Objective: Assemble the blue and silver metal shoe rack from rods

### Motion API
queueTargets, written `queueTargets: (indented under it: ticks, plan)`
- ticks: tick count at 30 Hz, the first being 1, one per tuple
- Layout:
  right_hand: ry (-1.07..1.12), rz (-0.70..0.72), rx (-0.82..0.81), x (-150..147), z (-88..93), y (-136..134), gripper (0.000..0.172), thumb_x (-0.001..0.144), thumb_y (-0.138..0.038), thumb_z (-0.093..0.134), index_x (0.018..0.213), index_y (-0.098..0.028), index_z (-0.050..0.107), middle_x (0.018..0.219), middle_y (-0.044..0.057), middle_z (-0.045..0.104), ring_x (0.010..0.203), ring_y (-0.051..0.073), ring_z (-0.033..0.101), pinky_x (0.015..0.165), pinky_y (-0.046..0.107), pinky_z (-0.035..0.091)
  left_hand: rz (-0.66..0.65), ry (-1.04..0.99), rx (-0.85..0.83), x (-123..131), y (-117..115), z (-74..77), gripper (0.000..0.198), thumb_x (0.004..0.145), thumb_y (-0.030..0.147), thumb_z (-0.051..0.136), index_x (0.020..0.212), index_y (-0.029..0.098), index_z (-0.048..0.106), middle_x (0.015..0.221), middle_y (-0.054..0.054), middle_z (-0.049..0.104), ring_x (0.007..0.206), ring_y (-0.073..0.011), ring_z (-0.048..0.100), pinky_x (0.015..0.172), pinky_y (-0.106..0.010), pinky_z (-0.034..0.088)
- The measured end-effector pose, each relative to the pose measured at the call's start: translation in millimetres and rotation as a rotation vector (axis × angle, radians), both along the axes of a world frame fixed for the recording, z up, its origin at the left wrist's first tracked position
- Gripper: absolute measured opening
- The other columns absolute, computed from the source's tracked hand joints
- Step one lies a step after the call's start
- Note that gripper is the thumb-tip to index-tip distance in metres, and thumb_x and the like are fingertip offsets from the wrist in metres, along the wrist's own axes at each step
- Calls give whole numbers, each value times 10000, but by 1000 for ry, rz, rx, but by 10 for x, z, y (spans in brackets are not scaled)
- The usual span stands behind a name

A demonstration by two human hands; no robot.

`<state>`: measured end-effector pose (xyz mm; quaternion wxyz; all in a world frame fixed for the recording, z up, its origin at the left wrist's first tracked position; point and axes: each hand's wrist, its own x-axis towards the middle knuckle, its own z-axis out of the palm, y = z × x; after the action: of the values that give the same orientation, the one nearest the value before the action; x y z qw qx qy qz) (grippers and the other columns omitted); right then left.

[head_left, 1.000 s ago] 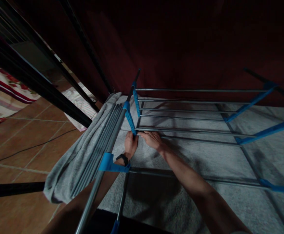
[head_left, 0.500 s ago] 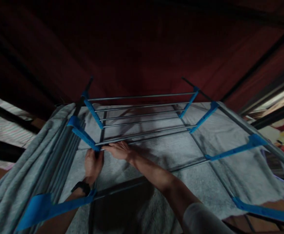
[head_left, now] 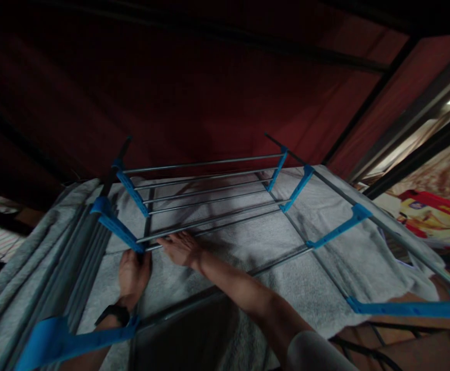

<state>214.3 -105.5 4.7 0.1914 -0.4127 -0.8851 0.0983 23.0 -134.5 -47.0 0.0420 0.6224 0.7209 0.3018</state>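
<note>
A rack of thin metal rods and blue plastic brackets lies across grey cloth. At its left side my left hand (head_left: 133,275), with a dark watch (head_left: 114,314) on the wrist, is closed around the lower end of a blue bracket (head_left: 117,232). That bracket's tip and my left fingertips are partly hidden. Just right of it, my right hand (head_left: 180,248) is closed over the end of a metal rod (head_left: 225,227) that meets the bracket. A second rod (head_left: 225,218) runs close behind, and my right thumb is hidden.
Bundled grey tubes (head_left: 70,257) run along the left side. Grey cloth (head_left: 294,281) lies beneath the rack. Nearer me are another blue bracket (head_left: 74,342) and a crossbar (head_left: 182,306). A dark red fabric wall (head_left: 209,103) rises behind; a colourful box (head_left: 435,219) stands at right.
The view has swung right, so the rack appears further left and slightly lower. My left hand stays at the bracket. My right fingers have shifted slightly away from it along the rod.
</note>
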Motion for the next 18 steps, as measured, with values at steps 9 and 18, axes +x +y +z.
queueTargets:
  ticks: [9,18]
  plan:
    - [430,-274,-4,923,17,-1188,466,984,-132,415,1414,-253,547,1348,88,593,1279,194,543,1092,384,485,-47,-79,-10,12,-11,2,271,895,400,419,967,175,553,1003,-145,573,970,-307,589,937,-490,517]
    - [373,-387,-2,1896,-908,-2704,497,918,-128,452,1357,-276,632,1260,89,677,1140,210,677,941,339,591,-148,-355,-109,-205,-184,182,557,778,358,591,1282,127,540,1042,-120,647,914,-251,631,920,-453,546]
